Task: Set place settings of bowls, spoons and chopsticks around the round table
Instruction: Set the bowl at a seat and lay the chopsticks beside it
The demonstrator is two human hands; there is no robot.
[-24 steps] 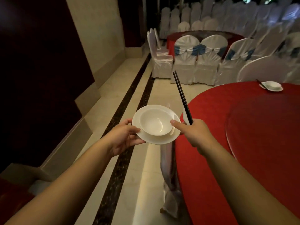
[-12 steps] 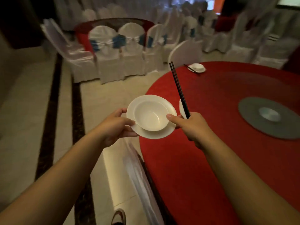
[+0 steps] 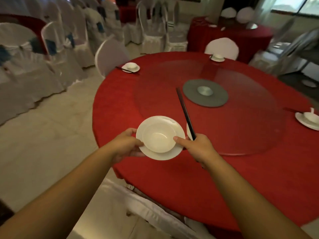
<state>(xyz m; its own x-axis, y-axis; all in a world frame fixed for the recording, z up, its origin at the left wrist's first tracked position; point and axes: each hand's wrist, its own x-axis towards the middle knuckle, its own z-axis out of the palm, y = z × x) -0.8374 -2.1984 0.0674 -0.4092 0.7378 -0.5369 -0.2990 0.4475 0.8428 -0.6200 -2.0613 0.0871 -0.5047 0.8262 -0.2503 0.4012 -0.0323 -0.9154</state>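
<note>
A white bowl (image 3: 158, 139) sits on a white plate (image 3: 164, 155) that I hold above the near left part of the round red table (image 3: 172, 178). My left hand (image 3: 126, 145) grips the plate's left rim. My right hand (image 3: 198, 147) grips a pair of black chopsticks (image 3: 184, 112) that point up and away, along with a white spoon (image 3: 188, 131) mostly hidden behind them; its thumb presses on the bowl's right rim.
Three place settings lie on the table: far left (image 3: 130, 67), far side (image 3: 217, 57), right edge (image 3: 308, 119). A glass turntable with a grey hub (image 3: 205, 93) fills the middle. White-covered chairs (image 3: 110, 54) ring the table; one chair back (image 3: 146, 209) is just below my arms.
The view has swung right, and the whole table is now in sight. Plate, bowl and chopsticks have moved from beside the table edge to over the red cloth. Both grips are unchanged.
</note>
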